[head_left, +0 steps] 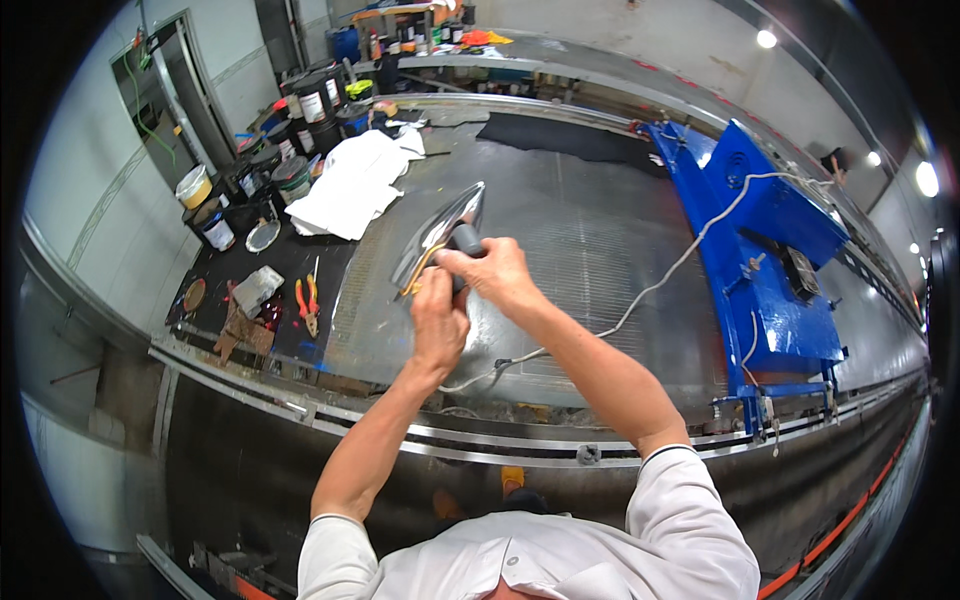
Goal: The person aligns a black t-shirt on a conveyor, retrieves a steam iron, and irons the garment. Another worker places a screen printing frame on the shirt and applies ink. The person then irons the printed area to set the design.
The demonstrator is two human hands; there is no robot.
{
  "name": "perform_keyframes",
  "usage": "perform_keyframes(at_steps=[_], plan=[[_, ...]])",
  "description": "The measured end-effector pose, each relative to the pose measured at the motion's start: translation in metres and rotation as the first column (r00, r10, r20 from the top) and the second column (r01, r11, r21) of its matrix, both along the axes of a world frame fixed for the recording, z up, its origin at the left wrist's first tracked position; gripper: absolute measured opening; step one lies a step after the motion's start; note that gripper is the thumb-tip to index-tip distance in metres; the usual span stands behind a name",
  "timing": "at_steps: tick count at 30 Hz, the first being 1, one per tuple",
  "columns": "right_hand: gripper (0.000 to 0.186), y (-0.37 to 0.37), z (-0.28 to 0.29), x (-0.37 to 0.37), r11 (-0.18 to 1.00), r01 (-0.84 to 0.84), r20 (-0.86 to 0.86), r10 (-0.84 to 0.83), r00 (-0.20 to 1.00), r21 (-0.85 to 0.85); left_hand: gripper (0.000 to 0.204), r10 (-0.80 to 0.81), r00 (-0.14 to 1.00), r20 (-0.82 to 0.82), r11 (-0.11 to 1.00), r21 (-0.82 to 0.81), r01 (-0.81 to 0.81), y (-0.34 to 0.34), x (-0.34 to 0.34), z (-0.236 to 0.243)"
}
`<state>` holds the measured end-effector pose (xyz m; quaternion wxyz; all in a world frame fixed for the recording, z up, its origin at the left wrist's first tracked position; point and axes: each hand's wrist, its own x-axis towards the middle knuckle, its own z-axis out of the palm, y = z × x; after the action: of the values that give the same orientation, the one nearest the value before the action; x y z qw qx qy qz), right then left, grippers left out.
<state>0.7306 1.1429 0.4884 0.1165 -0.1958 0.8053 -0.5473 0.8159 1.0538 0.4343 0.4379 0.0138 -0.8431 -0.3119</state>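
Observation:
A chrome electric iron (468, 204) with a dark grey handle is held tilted over the long dark table (560, 220), its pointed tip facing away from me. My right hand (498, 272) is closed at the handle, thumb reaching across it. Close beside it, my left hand (438, 322) is curled at the rear of the iron; its fingertips are partly hidden. A light grey cord (655, 288) runs from near my left wrist, under my right forearm, to the blue machine. Whether the soleplate touches the table cannot be made out.
A blue metal machine (790, 300) spans the table at right. Left lie a white cloth (350, 185), pliers (308, 305) with red-orange handles and a crumpled rag (258, 288). Several ink tubs (315, 105) crowd the far left. A metal rail (500, 450) lines the near edge.

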Motion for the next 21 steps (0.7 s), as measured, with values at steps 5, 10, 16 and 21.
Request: perform_keyframes(at_steps=[5, 10, 16, 21], plan=[[0.032, 0.002, -0.037, -0.050, 0.988, 0.052, 0.232, -0.017, 0.973, -0.143, 0.037, 0.107, 0.991, 0.085, 0.980, -0.176, -0.090, 0.011, -0.031, -0.020], [0.028, 0.048, -0.065, -0.149, 0.985, 0.124, 0.180, -0.102, 0.978, -0.116, 0.029, 0.218, 0.975, 0.044, 0.975, -0.057, -0.216, 0.009, 0.037, -0.007], [0.029, 0.084, -0.118, -0.281, 0.876, 0.482, -0.258, -0.471, 0.843, -0.023, 0.010, 0.584, 0.769, 0.261, 0.810, -0.120, -0.575, 0.003, 0.231, -0.092], [0.034, 0.100, -0.160, -0.347, 0.722, 0.692, -0.473, -0.607, 0.639, 0.008, 0.012, 0.545, 0.205, 0.813, 0.539, -0.152, -0.829, 0.068, 0.440, -0.231]])
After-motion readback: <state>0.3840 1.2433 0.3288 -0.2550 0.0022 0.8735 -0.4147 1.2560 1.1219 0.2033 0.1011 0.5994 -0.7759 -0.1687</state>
